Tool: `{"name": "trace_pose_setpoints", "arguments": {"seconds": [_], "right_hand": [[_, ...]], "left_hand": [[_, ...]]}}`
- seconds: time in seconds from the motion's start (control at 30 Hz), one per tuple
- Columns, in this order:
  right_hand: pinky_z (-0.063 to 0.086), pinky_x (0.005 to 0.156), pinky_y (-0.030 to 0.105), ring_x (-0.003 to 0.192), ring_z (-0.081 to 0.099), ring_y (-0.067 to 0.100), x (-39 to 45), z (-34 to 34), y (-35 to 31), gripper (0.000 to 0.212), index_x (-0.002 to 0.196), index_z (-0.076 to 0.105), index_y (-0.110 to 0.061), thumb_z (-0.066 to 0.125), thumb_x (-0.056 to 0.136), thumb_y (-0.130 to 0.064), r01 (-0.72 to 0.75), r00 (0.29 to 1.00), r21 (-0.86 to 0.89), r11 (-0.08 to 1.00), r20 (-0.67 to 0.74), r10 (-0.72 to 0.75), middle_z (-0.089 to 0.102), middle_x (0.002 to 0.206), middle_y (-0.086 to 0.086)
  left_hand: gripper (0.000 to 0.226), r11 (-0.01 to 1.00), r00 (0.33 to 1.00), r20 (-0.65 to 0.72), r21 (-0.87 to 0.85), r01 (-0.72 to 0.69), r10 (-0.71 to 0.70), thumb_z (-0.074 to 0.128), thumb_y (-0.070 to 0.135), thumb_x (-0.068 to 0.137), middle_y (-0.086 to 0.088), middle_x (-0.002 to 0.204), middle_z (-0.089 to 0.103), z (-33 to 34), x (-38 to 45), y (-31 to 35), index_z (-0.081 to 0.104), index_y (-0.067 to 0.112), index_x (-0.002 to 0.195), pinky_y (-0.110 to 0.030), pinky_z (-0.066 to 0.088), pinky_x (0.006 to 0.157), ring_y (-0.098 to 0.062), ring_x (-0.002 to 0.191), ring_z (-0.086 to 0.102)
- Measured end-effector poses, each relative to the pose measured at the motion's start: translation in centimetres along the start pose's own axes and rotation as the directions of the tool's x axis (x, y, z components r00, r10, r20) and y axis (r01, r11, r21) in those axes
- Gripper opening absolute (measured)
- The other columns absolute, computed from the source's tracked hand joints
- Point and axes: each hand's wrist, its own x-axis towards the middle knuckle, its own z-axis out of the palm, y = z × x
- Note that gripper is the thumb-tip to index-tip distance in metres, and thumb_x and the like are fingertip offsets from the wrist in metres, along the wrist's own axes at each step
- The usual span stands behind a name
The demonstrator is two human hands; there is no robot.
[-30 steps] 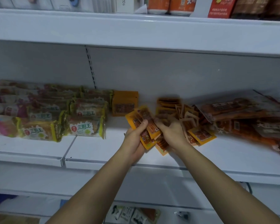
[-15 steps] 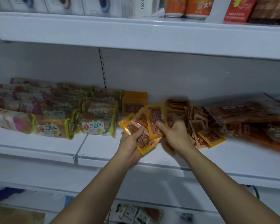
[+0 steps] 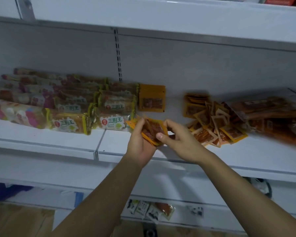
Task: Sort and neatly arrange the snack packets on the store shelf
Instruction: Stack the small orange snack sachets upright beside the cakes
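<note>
My left hand (image 3: 140, 142) grips a bunch of small orange snack packets (image 3: 151, 130) over the front of the white shelf (image 3: 246, 154). My right hand (image 3: 179, 139) pinches the same bunch from the right, thumb on its lower edge. To the right lies a loose pile of the same orange packets (image 3: 215, 124). A stack of them (image 3: 152, 100) stands behind my hands near the back wall.
Rows of green-and-yellow sandwich cake packs (image 3: 113, 110) and pink ones (image 3: 15, 113) fill the shelf's left side. Larger brown snack bags (image 3: 270, 115) lie at the right. A lower shelf holds a few small packets (image 3: 150, 209). The upper shelf edge (image 3: 161, 16) overhangs.
The fanned packets have been gathered into a tighter bunch between both hands. My hands have shifted slightly left, away from the loose pile, and the view has tilted down.
</note>
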Motion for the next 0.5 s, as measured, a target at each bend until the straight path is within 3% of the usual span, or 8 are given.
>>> {"name": "trace_pose_setpoints", "arguments": {"seconds": [0.07, 0.1, 0.17, 0.23, 0.27, 0.37, 0.43, 0.5], "right_hand": [[0.054, 0.080, 0.050, 0.087, 0.062, 0.027, -0.4, -0.2, -0.2, 0.025, 0.088, 0.051, -0.003, 0.064, 0.100, -0.020, -0.005, 0.999, 0.096, 0.995, -0.043, 0.010, 0.062, 0.089, 0.012], [0.055, 0.079, 0.047, 0.085, 0.063, 0.025, -0.4, -0.4, -0.3, 0.024, 0.090, 0.051, 0.000, 0.064, 0.100, -0.018, -0.009, 0.994, 0.158, 0.987, -0.106, 0.026, 0.063, 0.089, 0.013], [0.059, 0.077, 0.039, 0.084, 0.068, 0.019, -0.4, -0.9, -0.2, 0.016, 0.096, 0.053, 0.000, 0.063, 0.100, -0.012, -0.045, 0.962, 0.371, 0.928, -0.236, 0.141, 0.069, 0.088, 0.011], [0.059, 0.073, 0.039, 0.080, 0.072, 0.020, -0.1, -1.6, 0.2, 0.011, 0.099, 0.053, -0.009, 0.064, 0.099, -0.010, -0.071, 0.919, 0.579, 0.813, -0.278, 0.279, 0.074, 0.087, 0.008], [0.058, 0.072, 0.039, 0.079, 0.073, 0.023, 0.1, -1.9, 0.4, 0.014, 0.100, 0.053, -0.012, 0.067, 0.097, -0.010, -0.094, 0.904, 0.601, 0.794, -0.282, 0.321, 0.076, 0.088, 0.010], [0.057, 0.066, 0.037, 0.077, 0.075, 0.025, 0.7, -1.5, 1.1, 0.021, 0.097, 0.057, -0.014, 0.077, 0.091, -0.013, -0.209, 0.863, 0.462, 0.862, -0.328, 0.385, 0.077, 0.093, 0.015], [0.059, 0.065, 0.039, 0.073, 0.073, 0.021, 1.1, -0.7, 1.6, 0.018, 0.090, 0.064, -0.016, 0.081, 0.086, -0.017, -0.243, 0.838, 0.350, 0.905, -0.394, 0.377, 0.076, 0.084, 0.006], [0.058, 0.067, 0.040, 0.069, 0.069, 0.015, 1.3, -0.4, 2.2, 0.014, 0.082, 0.071, -0.022, 0.084, 0.081, -0.025, -0.253, 0.823, 0.181, 0.950, -0.475, 0.310, 0.072, 0.074, -0.003]], "left_hand": [[0.043, 1.000, 1.000, -0.020, -0.003, 0.020, -0.020, 0.045, 0.030, 0.100, -0.022, 0.106, 0.072, -0.1, 0.0, 0.0, 0.077, 0.004, 0.089, -0.058, 0.043, 0.106, -0.035, 0.100, 0.068], [0.035, 0.999, 0.999, 0.001, -0.020, 0.037, -0.037, 0.048, 0.025, 0.092, -0.025, 0.118, 0.069, -0.1, 0.1, 0.0, 0.074, 0.004, 0.102, -0.061, 0.045, 0.103, -0.039, 0.108, 0.067], [0.047, 0.997, 0.998, 0.035, -0.060, 0.048, -0.046, 0.051, 0.020, 0.081, -0.027, 0.136, 0.061, -0.1, 0.1, -0.3, 0.057, 0.014, 0.127, -0.065, 0.047, 0.099, -0.045, 0.120, 0.062], [0.053, 0.997, 0.998, 0.041, -0.063, 0.041, -0.039, 0.052, 0.019, 0.078, -0.026, 0.134, 0.062, 0.0, -0.1, -0.8, 0.054, 0.015, 0.131, -0.063, 0.051, 0.093, -0.043, 0.113, 0.065], [0.054, 0.998, 0.998, 0.058, -0.050, 0.033, -0.030, 0.052, 0.019, 0.079, -0.026, 0.132, 0.064, 0.3, -0.3, -1.0, 0.056, 0.013, 0.133, -0.063, 0.050, 0.096, -0.043, 0.112, 0.066], [0.043, 0.999, 0.992, 0.124, -0.031, 0.016, -0.012, 0.053, 0.021, 0.086, -0.022, 0.127, 0.068, 1.6, -0.8, -1.4, 0.065, 0.008, 0.126, -0.059, 0.044, 0.107, -0.038, 0.114, 0.066], [0.036, 0.999, 0.991, 0.125, 0.019, 0.038, -0.041, 0.059, 0.019, 0.086, -0.021, 0.122, 0.070, 2.4, -0.5, -2.0, 0.068, 0.006, 0.118, -0.050, 0.052, 0.099, -0.035, 0.111, 0.068], [0.040, 0.993, 0.993, 0.093, 0.097, 0.066, -0.075, 0.062, 0.017, 0.085, -0.022, 0.124, 0.069, 3.0, 0.1, -2.5, 0.065, 0.002, 0.123, -0.044, 0.057, 0.093, -0.034, 0.117, 0.067]]}}
